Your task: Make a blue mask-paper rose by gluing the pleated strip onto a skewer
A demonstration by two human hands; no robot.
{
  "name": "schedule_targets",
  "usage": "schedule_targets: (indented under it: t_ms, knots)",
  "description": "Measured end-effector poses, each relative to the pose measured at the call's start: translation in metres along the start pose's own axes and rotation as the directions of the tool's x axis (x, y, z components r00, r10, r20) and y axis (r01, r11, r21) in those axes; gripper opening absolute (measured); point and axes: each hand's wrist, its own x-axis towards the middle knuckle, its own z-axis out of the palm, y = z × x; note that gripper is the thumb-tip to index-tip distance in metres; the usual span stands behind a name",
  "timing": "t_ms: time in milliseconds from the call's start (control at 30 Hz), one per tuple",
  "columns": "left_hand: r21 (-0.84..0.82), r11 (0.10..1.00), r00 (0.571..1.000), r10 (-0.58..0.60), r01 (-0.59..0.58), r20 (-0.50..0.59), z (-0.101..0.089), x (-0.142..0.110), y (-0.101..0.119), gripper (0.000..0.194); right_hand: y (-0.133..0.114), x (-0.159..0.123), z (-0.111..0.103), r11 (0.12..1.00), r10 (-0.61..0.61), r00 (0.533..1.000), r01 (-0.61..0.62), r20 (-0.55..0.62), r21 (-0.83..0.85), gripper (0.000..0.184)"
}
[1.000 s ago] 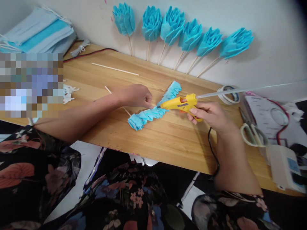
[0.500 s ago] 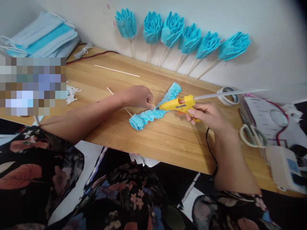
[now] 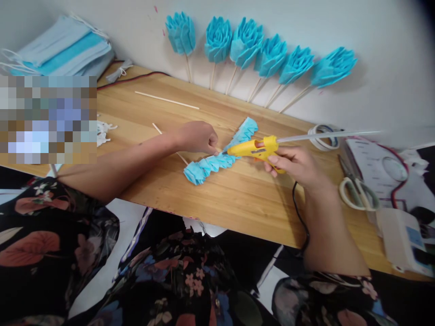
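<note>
A yellow glue gun (image 3: 249, 148) is gripped in my right hand (image 3: 295, 165), with a clear glue stick (image 3: 326, 135) poking out of its back. The gun's nozzle points left, right at the edge of a pleated light-blue strip (image 3: 219, 164) on the table. My left hand (image 3: 200, 137) is closed, its fingertips pinching the strip's upper edge just left of the nozzle. One end of the strip is rolled into a small bud; the other part (image 3: 247, 129) extends away behind the gun. A thin wooden stick (image 3: 182, 158) runs under my left forearm toward the rolled end.
Several blue flowers on sticks (image 3: 218, 40) lean against the wall. Another stick (image 3: 166, 100) lies on the wooden table (image 3: 217, 213). Face masks (image 3: 61, 45) are piled at left. Rolls of tape (image 3: 322, 137), scissors (image 3: 356, 190) and a white device (image 3: 401, 240) sit at right.
The view has shifted very slightly. The glue gun's nozzle has moved a little to the right along the strip's edge, while my left hand keeps its pinch.
</note>
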Motion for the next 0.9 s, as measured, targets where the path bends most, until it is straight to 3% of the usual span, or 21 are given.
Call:
schedule_targets:
  t_ms: [200,467,700,900]
  knots:
    - [0.007,0.999,0.999,-0.043,0.042,0.025,-0.0019,-0.0003,0.0028,0.028,0.0002,-0.0004,-0.0019,0.999,-0.038,0.997,0.037,-0.068,-0.024,0.05]
    - [-0.009,0.999,0.998,-0.046,0.046,0.032,-0.0028,-0.0016,0.0037,0.028,0.0023,0.0011,-0.0017,1.0,-0.019,1.0,0.019,0.009,-0.024,0.049]
    - [-0.013,1.0,1.0,-0.022,0.023,0.018,-0.0017,-0.0007,0.0021,0.028,0.0001,-0.0063,-0.0065,0.984,-0.053,0.975,0.088,-0.217,0.155,0.038]
    - [-0.001,0.999,0.998,-0.05,0.05,0.034,-0.0028,-0.0018,0.0033,0.031,-0.0012,-0.0035,-0.0056,0.995,0.006,0.992,0.006,-0.126,0.097,0.045]
